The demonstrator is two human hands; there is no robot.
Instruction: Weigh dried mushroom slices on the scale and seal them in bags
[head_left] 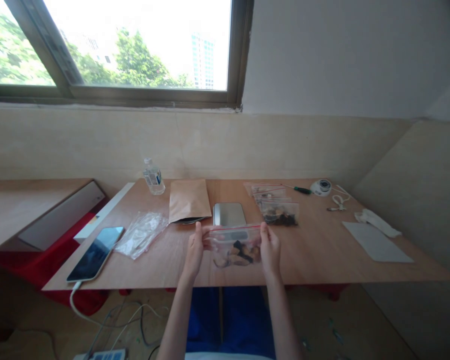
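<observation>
Between my two hands I hold up a clear zip-lock bag [230, 250] with a red seal line along its top; dark and tan dried pieces lie at its bottom. My left hand [197, 250] pinches the bag's upper left corner. At the upper right corner, my right hand [270, 247] grips it with the thumb on top. Just beyond the bag is a flat silver scale [228, 212], its near part hidden by the bag. A brown kraft paper pouch [189, 200] lies left of the scale, its dark mouth facing me. Several filled zip-lock bags [279, 212] overlap in a row behind my right hand.
Left on the table [315, 255] are empty plastic bags [142, 235], a phone [95, 255] on a cable and a water bottle [154, 177]. On the right are a green-handled screwdriver [302, 190], a white dome camera [321, 187], a white sheet [377, 242] and white cloth [377, 221].
</observation>
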